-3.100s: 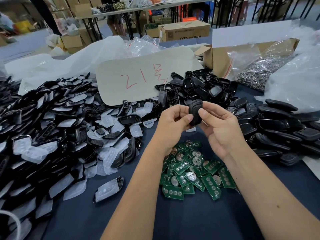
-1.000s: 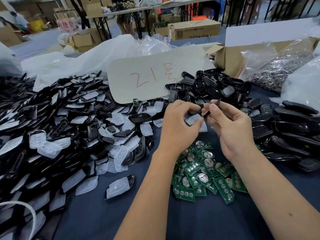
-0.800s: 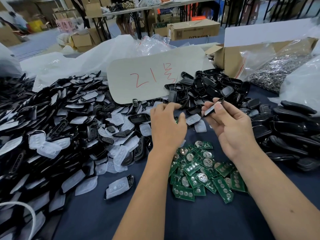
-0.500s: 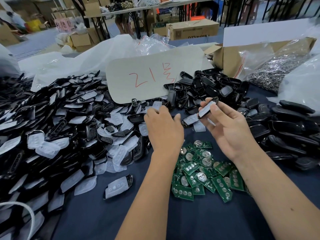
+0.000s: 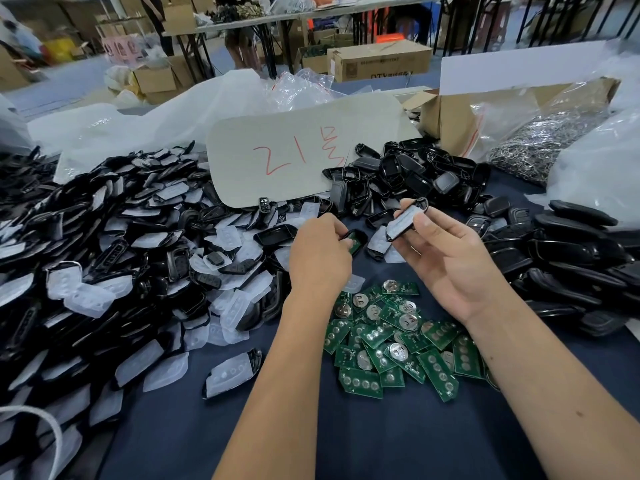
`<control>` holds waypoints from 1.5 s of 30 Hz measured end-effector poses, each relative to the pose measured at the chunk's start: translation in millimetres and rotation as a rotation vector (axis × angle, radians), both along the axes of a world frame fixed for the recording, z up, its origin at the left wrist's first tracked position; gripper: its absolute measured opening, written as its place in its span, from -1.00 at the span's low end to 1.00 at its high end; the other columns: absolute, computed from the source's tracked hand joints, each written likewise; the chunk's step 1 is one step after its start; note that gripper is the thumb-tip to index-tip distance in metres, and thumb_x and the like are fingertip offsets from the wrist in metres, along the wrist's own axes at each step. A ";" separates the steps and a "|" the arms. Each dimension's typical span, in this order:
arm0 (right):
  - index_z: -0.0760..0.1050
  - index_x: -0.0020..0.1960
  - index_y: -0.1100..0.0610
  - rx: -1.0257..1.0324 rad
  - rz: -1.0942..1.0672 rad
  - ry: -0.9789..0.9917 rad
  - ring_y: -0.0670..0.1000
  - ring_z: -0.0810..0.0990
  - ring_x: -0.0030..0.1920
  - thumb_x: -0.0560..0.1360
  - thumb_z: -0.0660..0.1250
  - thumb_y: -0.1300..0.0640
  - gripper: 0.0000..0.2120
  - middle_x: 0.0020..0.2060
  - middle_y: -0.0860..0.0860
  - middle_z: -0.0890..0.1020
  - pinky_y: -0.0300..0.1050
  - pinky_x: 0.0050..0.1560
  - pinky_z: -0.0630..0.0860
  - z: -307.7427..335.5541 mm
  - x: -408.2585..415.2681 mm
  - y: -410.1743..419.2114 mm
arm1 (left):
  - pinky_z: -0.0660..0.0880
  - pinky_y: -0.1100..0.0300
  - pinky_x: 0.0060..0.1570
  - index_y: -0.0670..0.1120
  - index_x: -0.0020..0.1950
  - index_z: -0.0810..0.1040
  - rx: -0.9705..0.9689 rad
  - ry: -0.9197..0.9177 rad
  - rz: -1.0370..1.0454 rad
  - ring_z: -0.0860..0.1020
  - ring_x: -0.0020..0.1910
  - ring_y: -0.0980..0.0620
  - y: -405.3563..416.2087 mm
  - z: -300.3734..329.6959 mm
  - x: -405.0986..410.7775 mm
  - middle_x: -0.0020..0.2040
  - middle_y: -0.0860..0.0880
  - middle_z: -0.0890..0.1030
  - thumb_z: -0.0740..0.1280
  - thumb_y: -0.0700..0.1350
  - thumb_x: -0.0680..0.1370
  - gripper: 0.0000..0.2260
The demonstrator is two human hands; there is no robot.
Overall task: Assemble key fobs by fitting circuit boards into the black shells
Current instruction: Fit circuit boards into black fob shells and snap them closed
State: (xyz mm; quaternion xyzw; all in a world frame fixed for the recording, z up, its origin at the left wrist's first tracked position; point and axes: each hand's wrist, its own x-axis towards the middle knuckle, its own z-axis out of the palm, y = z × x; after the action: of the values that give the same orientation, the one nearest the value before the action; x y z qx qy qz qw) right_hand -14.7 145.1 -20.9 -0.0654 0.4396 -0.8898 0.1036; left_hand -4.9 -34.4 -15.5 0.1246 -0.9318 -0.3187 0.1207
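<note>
The right hand (image 5: 446,261) is raised palm up above the table, thumb and fingers pinching a black shell half (image 5: 405,220) that has a pale rubber pad seated in it. The left hand (image 5: 320,256), back toward the camera, has its fingers curled round a second black shell (image 5: 356,239) showing green inside, apparently a circuit board; the grip itself is hidden behind the hand. The two shells are near each other but apart. Below the hands, a heap of green circuit boards (image 5: 398,337) lies on the dark blue tablecloth (image 5: 381,441). A large pile of shells and pads (image 5: 114,258) is to the left, and more shells (image 5: 571,258) are to the right.
</note>
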 end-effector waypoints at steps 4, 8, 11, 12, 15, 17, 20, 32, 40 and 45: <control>0.62 0.20 0.23 -0.011 -0.003 -0.003 -0.05 0.69 -0.07 0.52 0.35 0.21 -0.73 -0.04 0.08 0.69 -0.15 0.09 0.64 0.8 0.8 -0.4 | 0.56 0.11 -0.10 -0.02 0.06 0.54 0.074 0.026 -0.022 0.59 -0.08 0.01 2.5 -4.0 -0.3 -0.06 0.02 0.61 0.39 -0.15 0.64 -0.94; 0.64 0.14 0.24 0.010 -0.011 -0.003 -0.05 0.71 -0.08 0.50 0.37 0.21 -0.76 -0.09 0.04 0.73 -0.12 0.14 0.65 0.2 0.2 -1.0 | 0.63 0.22 -0.18 -0.04 0.02 0.52 0.703 0.147 0.113 0.65 -0.12 -0.01 2.8 -1.4 -2.0 0.01 -0.06 0.61 0.44 -0.23 0.60 -0.86; 0.62 0.18 0.25 0.052 0.001 0.014 -0.02 0.70 -0.01 0.48 0.37 0.20 -0.71 -0.06 0.08 0.72 -0.13 0.14 0.64 0.0 0.3 -3.1 | 0.66 0.20 -0.18 -0.14 0.16 0.55 1.152 0.140 0.114 0.66 -0.08 -0.10 5.5 2.4 -2.6 0.17 -0.24 0.54 0.41 -0.35 0.59 -0.80; 0.62 0.20 0.25 0.066 0.003 0.017 0.00 0.69 0.01 0.47 0.38 0.20 -0.68 -0.03 0.10 0.71 -0.13 0.14 0.64 -0.1 0.4 -3.7 | 0.66 0.19 -0.17 -0.17 0.20 0.56 1.204 0.133 0.110 0.65 -0.06 -0.12 7.0 2.7 -2.7 0.19 -0.26 0.53 0.41 -0.38 0.59 -0.77; 0.62 0.20 0.27 0.106 0.007 0.020 0.09 0.67 0.10 0.46 0.40 0.20 -0.67 0.05 0.19 0.69 -0.11 0.13 0.64 0.3 1.2 -5.1 | 0.67 0.14 -0.16 -0.18 0.18 0.60 1.274 0.119 0.072 0.65 -0.19 -0.01 10.7 4.1 -0.6 0.14 -0.30 0.56 0.42 -0.39 0.57 -0.77; 0.62 0.19 0.27 0.120 0.001 0.017 0.11 0.66 0.11 0.45 0.40 0.20 -0.67 0.08 0.21 0.68 -0.12 0.11 0.64 0.6 1.7 -5.8 | 0.67 0.16 -0.17 -0.15 0.16 0.60 1.266 0.107 0.043 0.65 -0.20 0.00 12.0 4.7 0.5 0.16 -0.34 0.58 0.42 -0.38 0.57 -0.77; 0.62 0.20 0.28 0.134 -0.011 0.010 0.10 0.66 0.11 0.45 0.40 0.20 -0.66 0.08 0.20 0.69 -0.13 0.10 0.65 0.5 2.0 -6.5 | 0.66 0.19 -0.19 -0.15 0.19 0.60 1.233 0.104 -0.004 0.66 -0.26 0.06 12.6 3.7 0.4 0.05 -0.28 0.59 0.42 -0.37 0.58 -0.77; 0.64 0.16 0.26 0.139 -0.006 0.004 0.08 0.67 0.07 0.45 0.41 0.18 -0.69 0.02 0.16 0.72 -0.10 0.13 0.66 -0.7 0.7 -4.9 | 0.66 0.20 -0.19 -0.04 0.15 0.62 1.118 0.122 -0.059 0.70 -0.19 0.05 13.1 2.3 2.5 -0.11 -0.15 0.59 0.44 -0.33 0.58 -0.76; 0.69 0.06 0.21 0.213 -0.080 0.011 -0.08 0.70 -0.16 0.39 0.48 0.13 -0.72 -0.21 0.00 0.74 -0.14 0.04 0.68 -5.3 -1.8 -2.3 | 0.66 0.18 -0.21 -0.04 0.05 0.63 0.992 0.196 -0.091 0.73 -0.15 -0.03 18.0 1.9 4.6 -0.13 -0.20 0.69 0.49 -0.29 0.55 -0.82; 0.76 -0.08 0.12 0.244 -0.124 0.008 -0.09 0.70 -0.18 0.35 0.51 0.11 -0.83 -0.20 0.00 0.75 -0.14 -0.01 0.69 -6.5 -2.6 -0.6 | 0.67 0.12 -0.11 0.01 -0.03 0.69 0.719 0.287 -0.155 0.72 -0.13 -0.01 23.0 1.2 5.7 -0.20 0.00 0.73 0.55 -0.19 0.51 -0.87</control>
State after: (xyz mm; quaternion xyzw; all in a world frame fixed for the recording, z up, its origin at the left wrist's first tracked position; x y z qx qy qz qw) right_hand -17.3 144.5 -27.4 -0.0285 0.5483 -0.8341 0.0537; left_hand 0.7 -11.4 -14.2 0.0427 -0.7410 -0.6472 0.1739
